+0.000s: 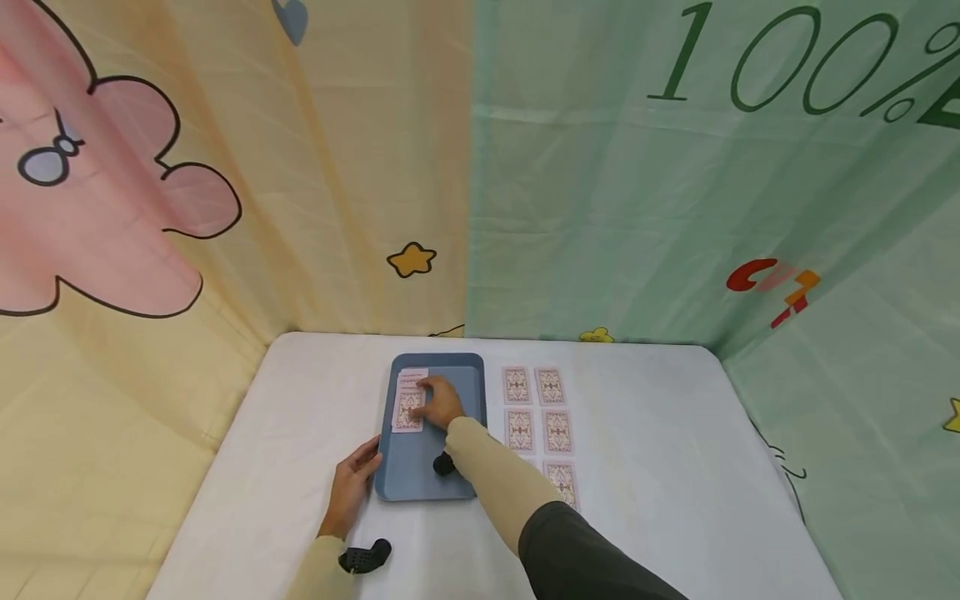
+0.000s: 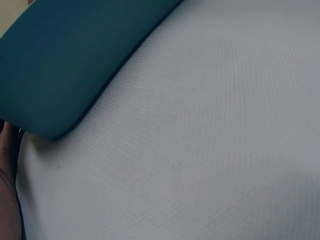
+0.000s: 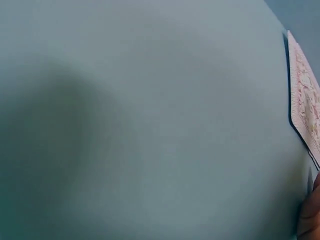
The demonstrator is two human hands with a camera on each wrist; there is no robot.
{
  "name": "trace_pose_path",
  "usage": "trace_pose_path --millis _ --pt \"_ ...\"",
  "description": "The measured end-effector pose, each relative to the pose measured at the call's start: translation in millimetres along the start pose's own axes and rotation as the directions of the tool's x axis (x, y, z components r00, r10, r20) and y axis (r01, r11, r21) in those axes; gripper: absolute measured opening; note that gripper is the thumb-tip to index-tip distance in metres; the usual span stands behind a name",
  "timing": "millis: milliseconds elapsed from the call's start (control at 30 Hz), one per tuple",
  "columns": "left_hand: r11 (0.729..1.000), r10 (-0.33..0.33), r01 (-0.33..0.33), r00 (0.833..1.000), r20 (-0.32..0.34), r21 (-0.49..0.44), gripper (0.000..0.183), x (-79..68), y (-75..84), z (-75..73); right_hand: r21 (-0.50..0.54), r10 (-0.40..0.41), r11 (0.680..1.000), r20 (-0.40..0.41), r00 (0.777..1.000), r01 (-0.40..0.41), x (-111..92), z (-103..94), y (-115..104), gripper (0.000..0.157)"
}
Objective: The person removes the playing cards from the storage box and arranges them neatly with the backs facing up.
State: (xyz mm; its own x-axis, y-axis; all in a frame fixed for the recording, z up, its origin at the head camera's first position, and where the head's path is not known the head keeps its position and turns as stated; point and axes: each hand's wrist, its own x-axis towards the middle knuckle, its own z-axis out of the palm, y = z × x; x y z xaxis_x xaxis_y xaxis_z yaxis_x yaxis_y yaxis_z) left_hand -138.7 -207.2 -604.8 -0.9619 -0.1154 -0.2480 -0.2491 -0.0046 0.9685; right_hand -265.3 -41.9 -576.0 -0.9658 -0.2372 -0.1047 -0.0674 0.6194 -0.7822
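A blue tray (image 1: 408,475) lies on the white table, with a few overlapping playing cards (image 1: 407,423), backs up, in its upper left part. My right hand (image 1: 444,402) reaches into the tray and pinches the top card between thumb and curled fingers. In the right wrist view, a card corner (image 3: 306,100) and a bit of that hand (image 3: 310,215) show at the right edge. My left hand (image 1: 351,483) rests at the tray's lower left rim, fingers fairly straight along it. Only a sliver of it (image 2: 7,185) appears in the left wrist view, beside the tray (image 2: 75,65).
Right of the tray, several playing cards (image 1: 557,432) lie backs up in two columns on the white table (image 1: 660,467). My right sleeve (image 1: 502,483) hides part of the lower left ones. Printed curtains (image 1: 600,208) hang behind and beside the table.
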Motion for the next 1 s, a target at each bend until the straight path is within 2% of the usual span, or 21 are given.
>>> trace_pose_path --millis 233,467,767,1000 --pt "1.000 0.023 -0.023 1.000 0.009 -0.011 0.044 0.0 -1.1 -0.3 -0.080 -0.003 0.997 -0.004 1.000 0.002 5.8 8.5 4.6 0.063" --pt "1.000 0.027 -0.027 0.999 0.018 -0.007 0.045 1.1 -3.9 -1.4 -0.118 0.039 0.993 0.044 0.998 -0.033 7.5 9.5 0.3 0.069" --pt "0.999 0.025 -0.025 1.000 0.001 -0.020 0.044 2.4 -4.5 -0.9 -0.167 0.043 0.985 0.073 0.996 -0.030 7.1 11.2 -0.3 0.068" --pt "0.999 0.023 -0.023 1.000 0.000 -0.029 0.044 2.6 -4.0 -1.1 -0.148 0.077 0.987 0.076 0.994 -0.065 5.7 11.5 -1.2 0.068"
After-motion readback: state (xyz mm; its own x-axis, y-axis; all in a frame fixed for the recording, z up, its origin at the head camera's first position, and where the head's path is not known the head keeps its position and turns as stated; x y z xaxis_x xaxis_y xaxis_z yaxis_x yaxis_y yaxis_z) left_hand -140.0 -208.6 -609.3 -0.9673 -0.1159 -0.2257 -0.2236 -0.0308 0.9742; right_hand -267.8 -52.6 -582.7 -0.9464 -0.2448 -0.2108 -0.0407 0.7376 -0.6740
